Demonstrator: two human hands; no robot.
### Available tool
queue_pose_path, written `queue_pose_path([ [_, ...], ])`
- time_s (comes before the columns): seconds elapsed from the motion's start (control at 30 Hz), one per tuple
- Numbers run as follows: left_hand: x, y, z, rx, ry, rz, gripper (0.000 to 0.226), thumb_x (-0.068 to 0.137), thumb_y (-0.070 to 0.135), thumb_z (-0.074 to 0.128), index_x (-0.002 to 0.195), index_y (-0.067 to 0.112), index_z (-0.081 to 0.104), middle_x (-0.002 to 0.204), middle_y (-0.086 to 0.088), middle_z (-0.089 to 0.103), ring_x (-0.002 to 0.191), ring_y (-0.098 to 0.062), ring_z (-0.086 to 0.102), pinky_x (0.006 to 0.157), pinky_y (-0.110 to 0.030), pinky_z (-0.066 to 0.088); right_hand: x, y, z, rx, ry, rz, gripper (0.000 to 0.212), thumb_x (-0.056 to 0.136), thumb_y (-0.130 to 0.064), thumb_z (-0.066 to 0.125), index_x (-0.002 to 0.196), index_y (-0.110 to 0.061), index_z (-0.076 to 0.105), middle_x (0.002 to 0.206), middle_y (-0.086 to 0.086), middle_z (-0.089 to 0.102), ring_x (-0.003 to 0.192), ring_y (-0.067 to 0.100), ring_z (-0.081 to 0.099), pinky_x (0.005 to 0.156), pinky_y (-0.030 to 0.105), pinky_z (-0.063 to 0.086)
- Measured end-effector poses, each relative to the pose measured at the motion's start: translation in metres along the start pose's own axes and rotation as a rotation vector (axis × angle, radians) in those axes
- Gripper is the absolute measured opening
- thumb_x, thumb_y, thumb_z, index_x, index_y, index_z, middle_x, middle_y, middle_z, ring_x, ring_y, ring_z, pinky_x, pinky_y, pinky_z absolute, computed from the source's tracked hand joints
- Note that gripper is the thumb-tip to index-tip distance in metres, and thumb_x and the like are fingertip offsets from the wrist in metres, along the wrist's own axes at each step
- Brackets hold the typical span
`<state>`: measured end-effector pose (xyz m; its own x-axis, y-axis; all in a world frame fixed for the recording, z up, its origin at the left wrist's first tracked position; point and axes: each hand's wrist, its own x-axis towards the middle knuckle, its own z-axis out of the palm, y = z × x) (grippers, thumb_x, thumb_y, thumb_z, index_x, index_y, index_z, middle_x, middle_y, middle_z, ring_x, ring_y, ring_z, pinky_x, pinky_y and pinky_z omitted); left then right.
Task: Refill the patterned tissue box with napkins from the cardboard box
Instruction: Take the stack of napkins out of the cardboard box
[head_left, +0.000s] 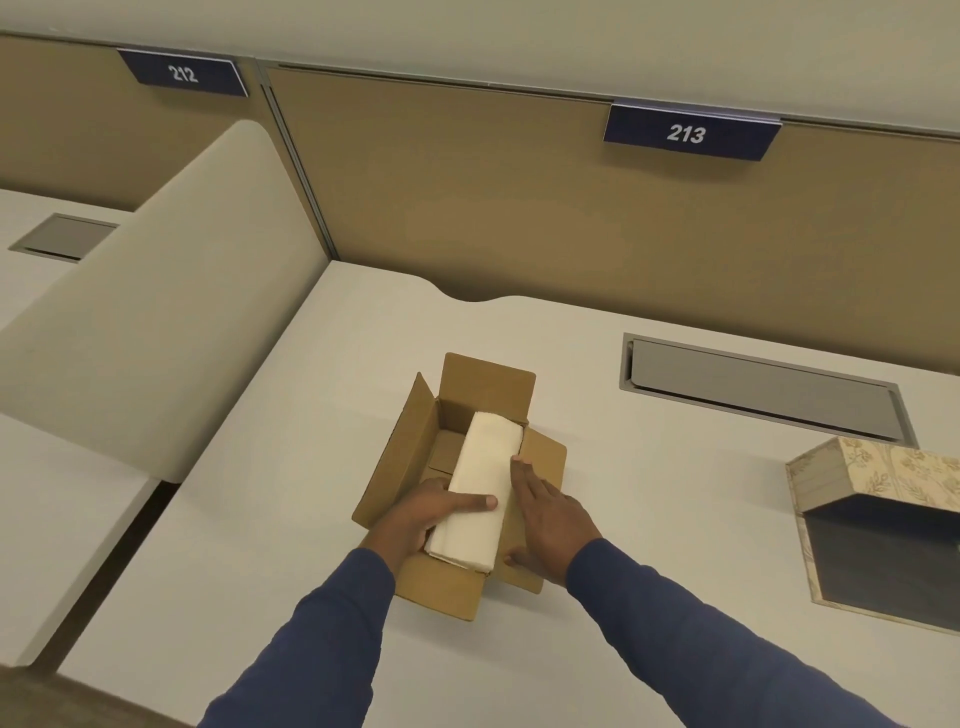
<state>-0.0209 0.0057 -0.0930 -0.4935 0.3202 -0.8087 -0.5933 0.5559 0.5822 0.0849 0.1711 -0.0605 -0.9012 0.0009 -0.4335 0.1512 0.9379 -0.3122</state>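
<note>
An open cardboard box (415, 447) sits mid-desk with its flaps spread. A long white stack of napkins (480, 478) lies tilted inside it, its near end raised over the box's front edge. My left hand (421, 519) grips the near left side of the stack, thumb laid across its top. My right hand (545, 519) lies flat with fingers apart along the stack's right side, over the right flap. The patterned tissue box (878, 478) stands at the far right with its lid raised and a dark interior showing.
A grey cable hatch (763, 395) is set into the white desk (260, 519) behind the boxes. A cream divider (156, 338) rises on the left, a tan partition (519, 208) with signs 212 and 213 behind. The desk's left edge drops to a gap.
</note>
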Motion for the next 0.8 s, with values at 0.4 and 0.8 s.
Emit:
queue_pose_path([
  [0.4, -0.092, 0.05, -0.014, -0.312, -0.137, 0.114, 0.049, 0.074, 0.034, 0.082, 0.114, 0.015, 0.061, 0.086, -0.009, 0.078, 0.093, -0.03, 0.071, 0.07, -0.042, 0.061, -0.026, 0.011, -0.026, 1.24, 0.22, 0.34, 0.077, 0.098, -0.047, 0.054, 0.158, -0.029, 0.01, 0.154, 0.005, 0.043, 0.131, 0.027, 0.052, 0.109, 0.042, 0.044],
  [0.8, -0.133, 0.081, 0.092, -0.173, -0.413, 0.25, 0.111, 0.024, 0.043, 0.104, 0.121, 0.01, 0.062, 0.095, -0.01, 0.078, 0.09, -0.028, 0.076, 0.071, -0.042, 0.062, -0.103, 0.094, -0.089, 1.972, 0.344, 0.604, 0.087, 0.075, -0.087, 0.047, 0.145, -0.037, 0.037, 0.144, 0.016, 0.049, 0.13, 0.041, 0.049, 0.102, 0.06, 0.048],
])
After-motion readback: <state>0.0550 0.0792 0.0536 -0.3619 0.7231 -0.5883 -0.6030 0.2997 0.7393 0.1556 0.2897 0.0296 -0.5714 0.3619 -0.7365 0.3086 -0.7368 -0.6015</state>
